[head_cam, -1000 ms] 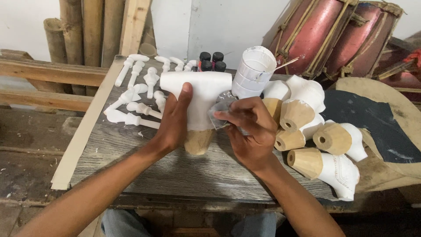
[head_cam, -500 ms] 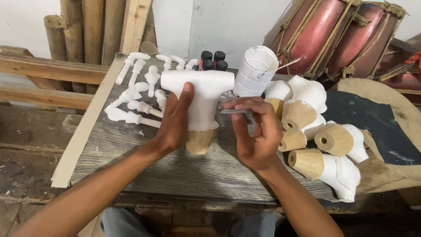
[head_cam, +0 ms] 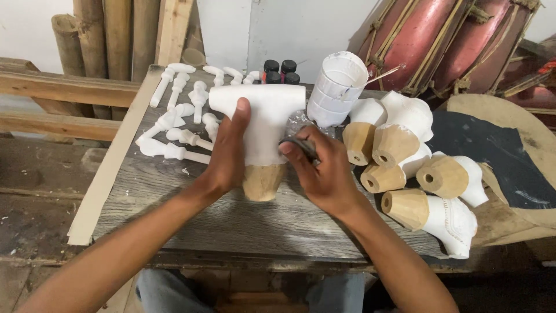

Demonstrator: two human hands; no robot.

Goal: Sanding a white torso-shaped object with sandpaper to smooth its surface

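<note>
- Gripping the white T-shaped piece upright on the counter, left hand clamped round it
- right hand pinches a small grey sanding scrap against its side
- I'd use light, even strokes, keeping the bare wood base planted

Matt white-painted wooden piece, bare base
</note>
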